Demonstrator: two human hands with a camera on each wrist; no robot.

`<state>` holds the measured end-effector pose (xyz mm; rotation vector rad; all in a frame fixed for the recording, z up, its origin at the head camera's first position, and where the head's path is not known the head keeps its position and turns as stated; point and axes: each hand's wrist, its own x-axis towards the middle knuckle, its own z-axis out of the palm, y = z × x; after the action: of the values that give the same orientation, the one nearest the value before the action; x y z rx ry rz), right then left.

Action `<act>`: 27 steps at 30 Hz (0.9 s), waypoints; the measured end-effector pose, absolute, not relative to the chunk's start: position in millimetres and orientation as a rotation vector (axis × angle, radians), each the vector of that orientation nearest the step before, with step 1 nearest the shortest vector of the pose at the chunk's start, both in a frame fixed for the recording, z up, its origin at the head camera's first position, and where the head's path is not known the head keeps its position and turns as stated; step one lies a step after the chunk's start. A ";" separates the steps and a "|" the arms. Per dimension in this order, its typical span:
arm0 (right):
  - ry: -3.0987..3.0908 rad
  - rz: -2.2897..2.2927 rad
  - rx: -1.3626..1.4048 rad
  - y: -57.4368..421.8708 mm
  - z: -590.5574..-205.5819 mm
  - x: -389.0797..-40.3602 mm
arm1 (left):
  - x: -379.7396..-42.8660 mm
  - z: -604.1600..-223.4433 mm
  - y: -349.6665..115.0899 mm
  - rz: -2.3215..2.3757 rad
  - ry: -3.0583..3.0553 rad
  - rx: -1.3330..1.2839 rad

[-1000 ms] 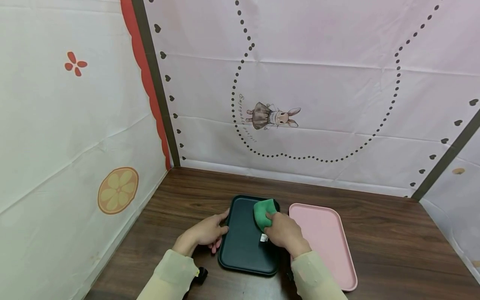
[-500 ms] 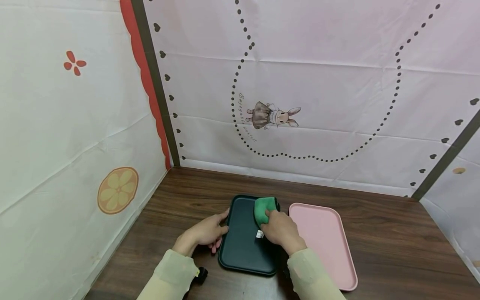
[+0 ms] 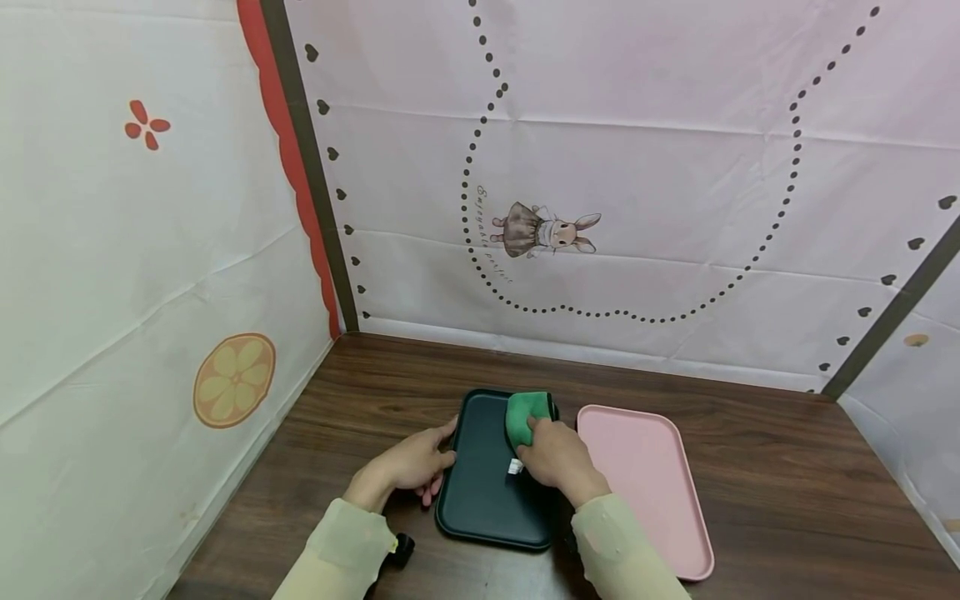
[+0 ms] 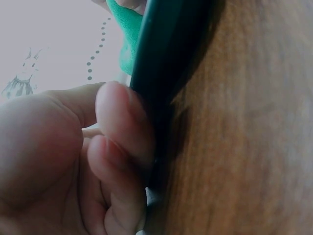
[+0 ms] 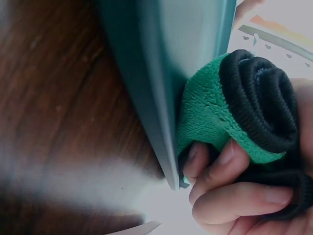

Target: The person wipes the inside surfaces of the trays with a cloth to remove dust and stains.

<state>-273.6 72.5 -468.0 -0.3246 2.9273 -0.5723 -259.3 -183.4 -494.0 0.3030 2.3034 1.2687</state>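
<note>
"Just beyond your sleeves (image 3: pixel 348 529), how were your hands set?"

"My left hand (image 3: pixel 408 460) was half closed, thumb and fingertips gripping the left edge of the dark tray (image 3: pixel 487 504). My right hand (image 3: pixel 561 461) had its fingers curled round a folded green cloth (image 3: pixel 525 417), which touched that tray toward its far right corner."

"And what did doing it well call for?"

"To my mind, a firm hold on the tray and even pressure through the cloth, right up to the rim."

"Farther off?"

"A pink tray (image 3: pixel 641 483) lay to the right, then a rabbit-printed wall (image 3: pixel 637 192) behind the table (image 3: pixel 787 467)."
</note>
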 end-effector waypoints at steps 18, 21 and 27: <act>2.920 -0.581 -0.383 64.3 -469.4 -274.2 | -261.0 -496.2 -183.2 1.257 2.313 0.322; 2.911 -0.573 -0.380 63.1 -469.1 -274.7 | -261.0 -495.8 -183.1 1.259 2.311 0.317; 2.897 -0.534 -0.421 62.5 -467.4 -275.9 | -260.9 -495.6 -183.9 1.251 2.315 0.322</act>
<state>-275.9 62.5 -467.4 -0.4207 2.8970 -0.5342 -260.9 -183.9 -495.6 0.3220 2.3155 1.2510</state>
